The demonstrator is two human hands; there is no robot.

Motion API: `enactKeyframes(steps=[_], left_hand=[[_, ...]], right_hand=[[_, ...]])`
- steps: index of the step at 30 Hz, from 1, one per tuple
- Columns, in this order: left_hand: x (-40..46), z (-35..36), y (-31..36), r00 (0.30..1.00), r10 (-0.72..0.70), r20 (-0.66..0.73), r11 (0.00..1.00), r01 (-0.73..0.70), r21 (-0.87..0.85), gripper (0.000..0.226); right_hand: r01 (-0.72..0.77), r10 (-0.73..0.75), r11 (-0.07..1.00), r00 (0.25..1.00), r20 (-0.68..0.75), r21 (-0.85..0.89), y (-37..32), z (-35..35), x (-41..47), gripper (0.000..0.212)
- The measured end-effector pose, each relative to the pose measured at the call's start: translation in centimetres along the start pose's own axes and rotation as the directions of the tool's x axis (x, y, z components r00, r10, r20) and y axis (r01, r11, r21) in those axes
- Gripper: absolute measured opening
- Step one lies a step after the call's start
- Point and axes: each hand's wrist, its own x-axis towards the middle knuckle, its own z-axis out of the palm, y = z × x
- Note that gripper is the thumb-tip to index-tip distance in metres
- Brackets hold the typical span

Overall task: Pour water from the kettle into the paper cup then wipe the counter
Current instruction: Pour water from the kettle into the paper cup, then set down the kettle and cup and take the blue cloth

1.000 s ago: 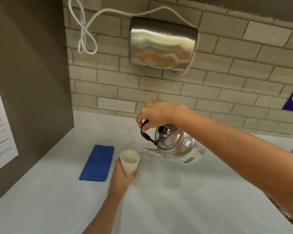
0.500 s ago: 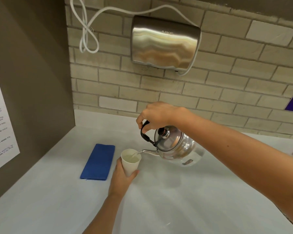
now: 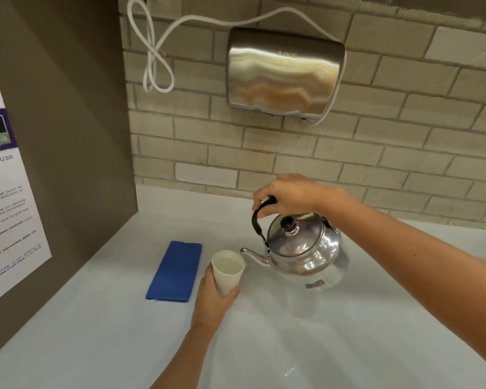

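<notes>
The shiny round metal kettle has tipped back up since a moment ago, and no water runs from its spout now. The right hand grips its black handle. The left hand is wrapped around the white paper cup, which has water inside. A folded blue cloth lies flat on the white counter, nearer its left edge.

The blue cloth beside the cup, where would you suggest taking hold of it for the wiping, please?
Probably at the near short edge of the blue cloth, coming from above. It lies folded flat on the counter, so fingers likely must pinch down on that edge, which lies nearest the left hand.
</notes>
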Motion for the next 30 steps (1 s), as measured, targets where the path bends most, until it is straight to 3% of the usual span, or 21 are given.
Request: enactKeyframes(steps=[5,10,17,30], left_hand=[[-0.1,-0.2,0.3,1.000,0.001,0.002,1.000,-0.001,-0.023,0.083],[0.1,-0.1,0.1,1.000,-0.014,0.007,0.999,0.014,-0.032,0.081],[0.3,0.1,-0.5,0.999,-0.049,0.017,0.998,0.049,-0.032,0.077],[0.1,0.0,-0.4,0.998,-0.052,0.030,0.997,0.054,-0.052,0.075]], right_hand=[[-0.115,0.163,0.945,0.978,-0.134,0.306,3.8,1.6,-1.7,0.010],[-0.071,0.253,0.854,0.922,-0.294,0.515,6.3,4.3,-0.7,0.007],[-0.082,0.354,0.807,0.859,-0.369,0.585,6.6,8.1,5.3,0.011],[-0.105,0.345,0.750,0.905,-0.250,0.653,6.1,11.7,11.4,0.012]])
